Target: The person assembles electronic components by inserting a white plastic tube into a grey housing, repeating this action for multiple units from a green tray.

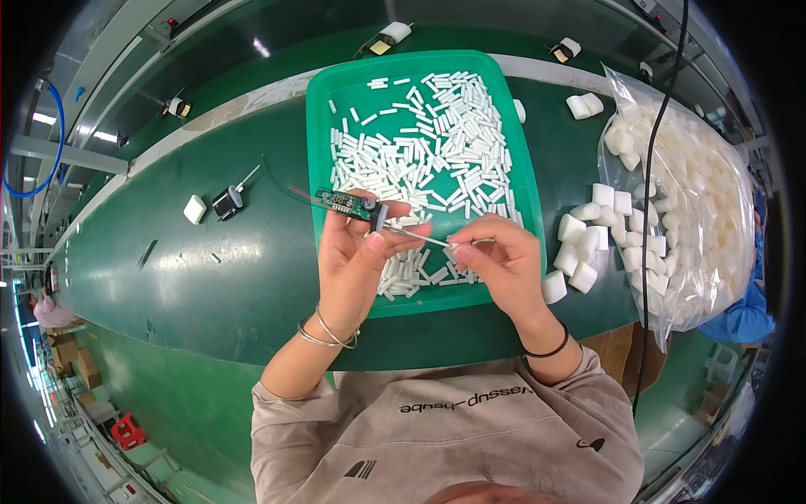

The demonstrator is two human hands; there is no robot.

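Observation:
My left hand (pixel 351 265) is closed round a small electronic assembly, a green circuit board (pixel 340 202) joined to a dark cylindrical part with a grey rim. From that part a thin metal rod (pixel 421 238) points toward my right hand (pixel 505 262). The right thumb and forefinger pinch at the rod's far end; a small white piece seems to be between them, mostly hidden by the fingers. Both hands are above a green plastic tray (pixel 317 126), which holds a great many short white tubes (pixel 470 126). Thin wires trail off the board's left end.
A similar dark assembly (pixel 227 203) and a white cap (pixel 194 209) lie left on the green table (pixel 151 252). White foam-like blocks (pixel 579 244) spill from a clear plastic bag (pixel 705 227) at right. A black cable (pixel 653 168) hangs before the bag. More assemblies (pixel 391 37) sit beyond the far rail.

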